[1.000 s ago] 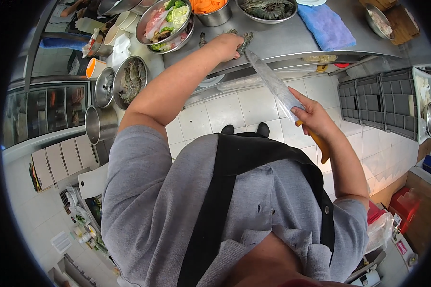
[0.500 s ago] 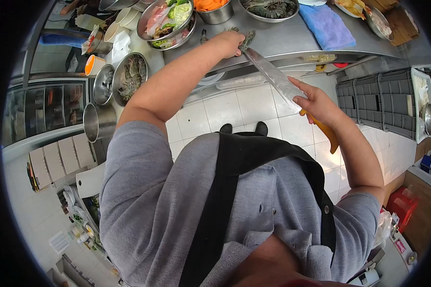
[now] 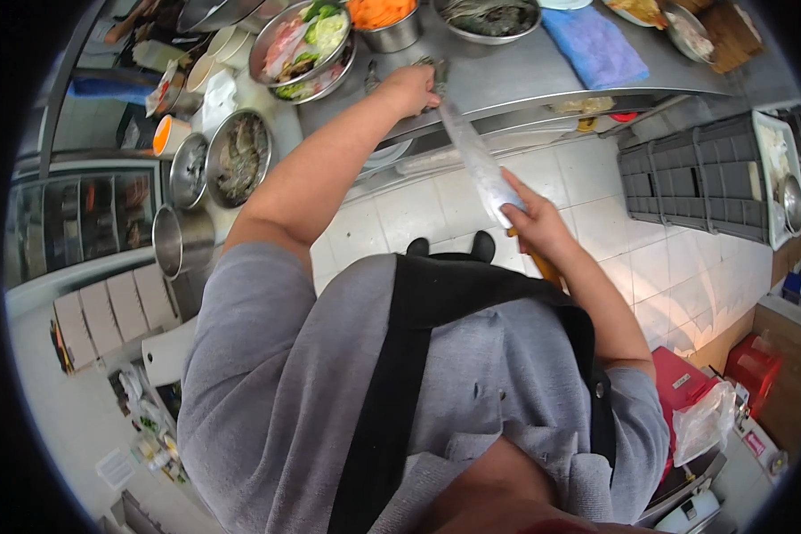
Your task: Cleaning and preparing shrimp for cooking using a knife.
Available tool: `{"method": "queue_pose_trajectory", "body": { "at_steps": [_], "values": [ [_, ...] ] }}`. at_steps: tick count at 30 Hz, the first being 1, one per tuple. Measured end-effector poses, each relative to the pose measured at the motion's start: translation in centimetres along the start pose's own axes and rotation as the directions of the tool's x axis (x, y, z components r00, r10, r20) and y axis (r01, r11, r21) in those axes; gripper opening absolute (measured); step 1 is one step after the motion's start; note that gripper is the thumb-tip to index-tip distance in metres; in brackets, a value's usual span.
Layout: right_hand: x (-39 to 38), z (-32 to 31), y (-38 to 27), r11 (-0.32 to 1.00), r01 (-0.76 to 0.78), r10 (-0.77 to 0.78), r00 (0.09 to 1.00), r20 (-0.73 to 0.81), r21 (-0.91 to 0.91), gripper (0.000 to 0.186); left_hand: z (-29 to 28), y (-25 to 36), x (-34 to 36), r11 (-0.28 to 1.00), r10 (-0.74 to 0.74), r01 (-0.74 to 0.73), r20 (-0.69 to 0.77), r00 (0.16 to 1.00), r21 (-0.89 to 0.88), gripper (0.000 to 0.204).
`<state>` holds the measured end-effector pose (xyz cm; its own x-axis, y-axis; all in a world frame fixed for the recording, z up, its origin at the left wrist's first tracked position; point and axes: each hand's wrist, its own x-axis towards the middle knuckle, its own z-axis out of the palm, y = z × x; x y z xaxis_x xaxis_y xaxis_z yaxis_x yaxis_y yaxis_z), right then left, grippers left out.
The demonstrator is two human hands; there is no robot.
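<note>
My left hand (image 3: 408, 93) is at the front edge of the steel counter (image 3: 498, 84), its fingers closed on a grey raw shrimp (image 3: 440, 75). The hand hides most of that shrimp. My right hand (image 3: 539, 222) grips a large knife with a wide blade (image 3: 473, 158) and a yellow handle (image 3: 547, 269). The thumb and fingers reach up onto the base of the blade. Beside my left fingers, the knife tip meets the shrimp or lies close to it; which one, I cannot tell. Another small shrimp or piece (image 3: 371, 78) lies left of my left hand.
Left of my arm stand a bowl of shrimp (image 3: 260, 182), a smaller bowl (image 3: 188, 169) and a steel pot (image 3: 180, 240). Farther back are bowls of vegetables and meat (image 3: 304, 46), carrots (image 3: 381, 12) and shrimp (image 3: 489, 18). A blue cloth (image 3: 594, 49) lies right; grey crates (image 3: 694, 182) stand beyond.
The knife has swung to a steeper angle as my right hand moved left and slightly down, toward my body. My left hand stays at the shrimp, while the whole view has shifted slightly.
</note>
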<state>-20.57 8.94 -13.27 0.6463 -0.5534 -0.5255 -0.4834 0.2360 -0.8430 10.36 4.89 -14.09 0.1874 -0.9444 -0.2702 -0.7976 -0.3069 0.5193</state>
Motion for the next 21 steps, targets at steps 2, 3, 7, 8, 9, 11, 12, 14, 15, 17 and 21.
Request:
{"method": "queue_pose_trajectory", "body": {
  "at_steps": [2, 3, 7, 8, 9, 11, 12, 14, 15, 17, 21],
  "values": [
    [0.8, 0.8, 0.8, 0.999, -0.003, 0.004, 1.000, -0.016, 0.041, 0.059, -0.2, 0.8, -0.2, 0.992, -0.071, 0.075, 0.043, 0.997, -0.102, 0.028],
    [0.7, 1.1, 1.2, 0.999, 0.003, -0.002, 1.000, -0.022, 0.053, 0.059, -0.4, 1.1, -0.4, 0.995, -0.068, 0.071, 0.045, 0.997, -0.068, 0.027],
    [-0.7, 2.8, 1.3, 0.993, 0.029, -0.030, 1.000, 0.002, 0.117, 0.059, -0.4, 0.6, -1.2, 0.998, -0.064, 0.065, 0.018, 0.998, -0.024, 0.027],
    [-0.8, 3.4, 1.2, 0.991, 0.016, -0.016, 1.000, -0.005, 0.130, 0.059, -0.1, 0.2, -0.7, 0.998, -0.052, 0.052, 0.009, 0.999, -0.027, 0.027],
    [-0.6, 4.0, 1.4, 0.992, 0.021, -0.020, 1.000, -0.008, 0.126, 0.059, 0.3, 0.0, -0.7, 0.998, -0.047, 0.047, -0.018, 0.999, -0.039, 0.027],
    [-0.3, 5.2, 1.9, 0.965, 0.043, -0.036, 0.999, -0.029, 0.257, 0.060, 0.6, -0.5, -0.3, 0.998, -0.046, 0.044, -0.049, 0.998, -0.051, 0.027],
    [-0.3, 5.5, 1.8, 0.965, 0.043, -0.038, 0.999, -0.024, 0.257, 0.060, 0.4, -0.5, -0.4, 0.999, -0.033, 0.032, -0.049, 0.998, -0.029, 0.027],
    [-0.3, 5.4, 1.8, 0.978, 0.030, -0.014, 0.997, -0.081, 0.204, 0.059, 0.2, -0.7, -0.9, 1.000, -0.031, 0.031, -0.049, 0.998, -0.005, 0.027],
    [-0.2, 5.1, 1.9, 0.974, 0.044, -0.024, 0.995, -0.092, 0.221, 0.059, -0.1, -0.4, -1.1, 0.999, -0.010, 0.009, -0.005, 1.000, -0.038, 0.028],
    [0.1, 4.4, 1.8, 0.981, 0.033, -0.015, 0.995, -0.096, 0.190, 0.058, -0.7, -0.6, -1.6, 0.980, 0.170, -0.162, -0.054, 0.984, 0.118, 0.026],
    [0.3, 4.5, 1.2, 0.985, 0.017, 0.002, 0.994, -0.112, 0.169, 0.058, -1.0, -0.1, -2.0, 0.973, 0.183, -0.181, -0.006, 0.983, 0.141, 0.022]
  ]
}}
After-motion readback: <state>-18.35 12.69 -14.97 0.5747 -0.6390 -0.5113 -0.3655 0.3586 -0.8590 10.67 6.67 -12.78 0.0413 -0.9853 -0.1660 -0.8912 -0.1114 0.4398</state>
